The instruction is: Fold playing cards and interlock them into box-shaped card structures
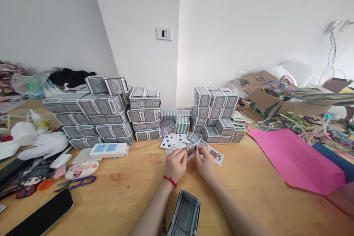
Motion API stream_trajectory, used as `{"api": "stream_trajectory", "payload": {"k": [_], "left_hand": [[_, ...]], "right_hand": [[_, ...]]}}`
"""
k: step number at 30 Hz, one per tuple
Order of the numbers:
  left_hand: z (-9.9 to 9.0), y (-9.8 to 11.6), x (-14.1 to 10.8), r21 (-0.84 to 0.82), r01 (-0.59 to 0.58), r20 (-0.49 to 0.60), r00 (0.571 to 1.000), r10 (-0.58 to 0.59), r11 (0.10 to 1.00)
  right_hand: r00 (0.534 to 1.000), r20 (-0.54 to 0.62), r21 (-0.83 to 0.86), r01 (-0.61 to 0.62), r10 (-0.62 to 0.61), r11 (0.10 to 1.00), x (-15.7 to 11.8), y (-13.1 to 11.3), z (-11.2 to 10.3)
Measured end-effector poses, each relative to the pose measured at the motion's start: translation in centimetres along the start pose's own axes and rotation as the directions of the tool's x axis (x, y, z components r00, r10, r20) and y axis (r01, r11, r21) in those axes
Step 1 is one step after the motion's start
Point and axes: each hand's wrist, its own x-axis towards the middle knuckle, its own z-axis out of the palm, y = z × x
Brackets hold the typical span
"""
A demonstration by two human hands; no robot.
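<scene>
Both hands meet over the middle of the table around one playing card (190, 152). My left hand (176, 163), with a red cord (170, 181) at the wrist, pinches the card's left side. My right hand (205, 160) has its fingers closed on the card's right side. Behind and beside them lie loose playing cards (169, 141), some face up, some with grey patterned backs. A face card (217, 156) lies just right of my right hand. Between my forearms stands an open box folded from cards (184, 210), its top hollow.
Stacks of card-built boxes stand at left (102, 118) and right (214, 107). Green-and-white card packs (182, 123) sit between them. A power strip (109, 150), purple scissors (83, 182) and a phone (44, 214) lie at left. Pink paper (298, 158) and tangled yarn (301, 125) are at right.
</scene>
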Motion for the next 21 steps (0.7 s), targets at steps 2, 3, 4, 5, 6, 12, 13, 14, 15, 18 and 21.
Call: {"api": "stream_trajectory", "payload": {"k": [2, 3, 4, 5, 6, 12, 13, 14, 15, 18, 21], "left_hand": [[0.03, 0.01, -0.03, 0.007, -0.015, -0.005, 1.000, 0.015, 1.000], [0.06, -0.01, -0.05, 0.009, -0.022, -0.002, 1.000, 0.022, 1.000], [0.08, -0.04, -0.08, 0.013, -0.027, 0.003, 1.000, 0.027, 1.000], [0.11, -0.07, -0.11, 0.017, -0.033, 0.007, 0.999, 0.032, 0.999], [0.12, -0.10, -0.14, 0.022, -0.037, 0.011, 0.999, 0.037, 0.999], [0.13, -0.19, -0.14, 0.048, -0.072, 0.000, 0.997, 0.072, 0.996], [0.14, -0.22, -0.14, 0.049, -0.074, -0.003, 0.997, 0.074, 0.996], [0.15, -0.25, -0.15, 0.052, -0.074, -0.003, 0.997, 0.074, 0.996], [0.17, -0.28, -0.15, 0.056, -0.075, -0.004, 0.997, 0.075, 0.996], [0.21, -0.35, -0.19, 0.066, -0.083, 0.000, 0.997, 0.083, 0.994], [0.21, -0.36, -0.20, 0.073, -0.077, 0.003, 0.997, 0.077, 0.994]], "right_hand": [[0.999, -0.030, -0.026, -0.012, 0.012, 1.000, -0.06, -0.02, 0.06], [0.999, -0.030, -0.022, -0.017, 0.016, 1.000, -0.07, 0.00, 0.11], [0.999, -0.026, -0.004, -0.019, 0.019, 1.000, -0.06, 0.04, 0.18], [1.000, -0.021, 0.020, -0.020, 0.021, 1.000, -0.05, 0.08, 0.23], [1.000, -0.014, 0.044, -0.019, 0.020, 0.999, -0.02, 0.13, 0.28], [1.000, -0.007, 0.070, -0.022, 0.023, 0.997, 0.09, 0.20, 0.33], [1.000, -0.009, 0.071, -0.024, 0.025, 0.997, 0.10, 0.18, 0.31], [1.000, -0.009, 0.075, -0.025, 0.026, 0.997, 0.10, 0.15, 0.28], [1.000, -0.003, 0.081, -0.025, 0.025, 0.996, 0.10, 0.12, 0.25], [1.000, 0.007, 0.079, -0.020, 0.019, 0.997, 0.09, 0.11, 0.17], [1.000, -0.008, 0.051, -0.018, 0.019, 0.999, 0.08, 0.21, 0.15]]}}
